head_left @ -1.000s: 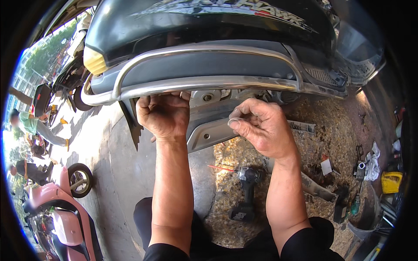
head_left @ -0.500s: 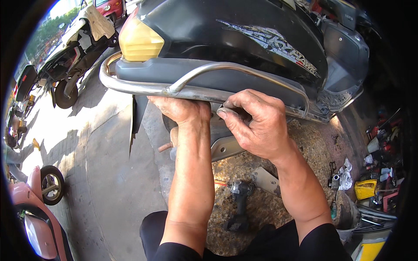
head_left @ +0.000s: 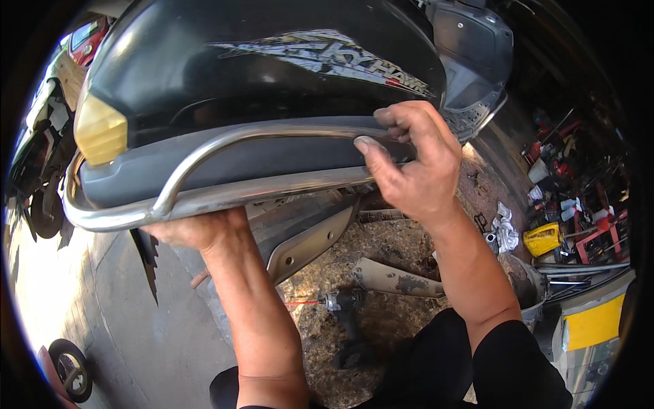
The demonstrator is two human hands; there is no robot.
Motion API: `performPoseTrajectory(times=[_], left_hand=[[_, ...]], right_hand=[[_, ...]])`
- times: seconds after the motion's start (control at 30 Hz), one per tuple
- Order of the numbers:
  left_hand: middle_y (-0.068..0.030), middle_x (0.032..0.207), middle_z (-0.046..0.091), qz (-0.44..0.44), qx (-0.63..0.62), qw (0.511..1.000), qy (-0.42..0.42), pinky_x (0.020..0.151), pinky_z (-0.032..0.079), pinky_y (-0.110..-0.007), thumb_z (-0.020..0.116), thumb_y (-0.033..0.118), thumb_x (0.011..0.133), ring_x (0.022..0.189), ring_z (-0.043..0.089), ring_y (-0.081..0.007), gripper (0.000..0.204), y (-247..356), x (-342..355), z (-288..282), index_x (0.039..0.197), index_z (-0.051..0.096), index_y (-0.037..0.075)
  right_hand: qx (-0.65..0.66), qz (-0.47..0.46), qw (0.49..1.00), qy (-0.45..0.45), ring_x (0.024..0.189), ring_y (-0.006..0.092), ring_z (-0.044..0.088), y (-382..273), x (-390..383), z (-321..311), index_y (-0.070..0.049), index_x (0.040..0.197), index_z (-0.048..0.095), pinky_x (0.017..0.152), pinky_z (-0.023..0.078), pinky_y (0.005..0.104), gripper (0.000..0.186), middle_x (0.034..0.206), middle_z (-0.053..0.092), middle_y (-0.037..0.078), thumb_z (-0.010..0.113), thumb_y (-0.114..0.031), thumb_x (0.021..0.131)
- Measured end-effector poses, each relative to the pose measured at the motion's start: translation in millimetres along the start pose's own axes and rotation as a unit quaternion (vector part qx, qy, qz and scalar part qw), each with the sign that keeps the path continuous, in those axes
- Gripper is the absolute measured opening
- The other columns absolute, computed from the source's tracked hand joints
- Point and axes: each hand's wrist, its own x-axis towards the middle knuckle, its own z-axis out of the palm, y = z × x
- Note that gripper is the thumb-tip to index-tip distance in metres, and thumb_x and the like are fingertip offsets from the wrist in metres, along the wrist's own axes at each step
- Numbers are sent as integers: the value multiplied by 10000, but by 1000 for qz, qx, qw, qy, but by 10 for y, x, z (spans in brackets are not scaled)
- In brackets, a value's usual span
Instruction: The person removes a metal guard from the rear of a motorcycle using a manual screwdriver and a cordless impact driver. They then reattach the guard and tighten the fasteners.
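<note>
A scooter with a glossy black side panel fills the upper part of the view. Along its lower edge runs a chrome guard bar with a curved upper tube. My left hand reaches beneath the bar near its rear end, and its fingers are hidden behind the metal. Over the front part of the upper tube hovers my right hand, thumb and curled fingers apart, with nothing visible between them. Below the bar shows a pale metal cover with two holes.
On the stained ground lie a black cordless driver and a scuffed plate. Crumpled foil, a yellow container and cluttered parts and tools occupy the right. A bucket stands near my right arm. Other scooters are parked at left.
My view has shifted right, so the scooter appears further left and lower. My right hand has moved forward and up along the bar, its fingers parting from a pinch. My left hand stays beneath.
</note>
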Motion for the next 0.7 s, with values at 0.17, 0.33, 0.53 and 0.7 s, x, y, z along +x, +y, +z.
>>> performPoseTrajectory(times=[0.17,0.33,0.53,0.7], left_hand=[[-188,1094,651,-3,2,1000,3,857,561,-511,429,503,937,940,668,-347,579,4,-19,-44,1197,574,6],[-211,1062,672,0,27,999,-46,789,587,-509,438,426,950,878,687,-347,518,-18,22,-58,1127,616,-27],[-188,960,698,10,-22,994,-109,702,610,-477,440,384,959,729,700,-320,476,-80,50,-142,1054,642,-36],[-197,1014,682,-13,-7,998,-59,840,567,-509,468,438,910,873,688,-331,515,-167,-61,-39,1062,654,-17]], right_hand=[[-51,217,952,-210,1045,316,621,767,-304,-295,28,1142,612,892,513,381,589,1100,622,163,856,-236,675],[56,167,976,-129,777,371,687,901,-506,-199,100,1075,610,742,548,401,470,872,673,244,788,-154,722],[-1,168,973,-158,667,217,698,874,-449,-227,93,1101,613,611,528,305,485,866,696,214,792,-152,723],[44,141,959,-241,1232,320,522,1022,-726,-415,-16,1354,472,1042,427,412,783,1351,515,199,842,-198,688]])
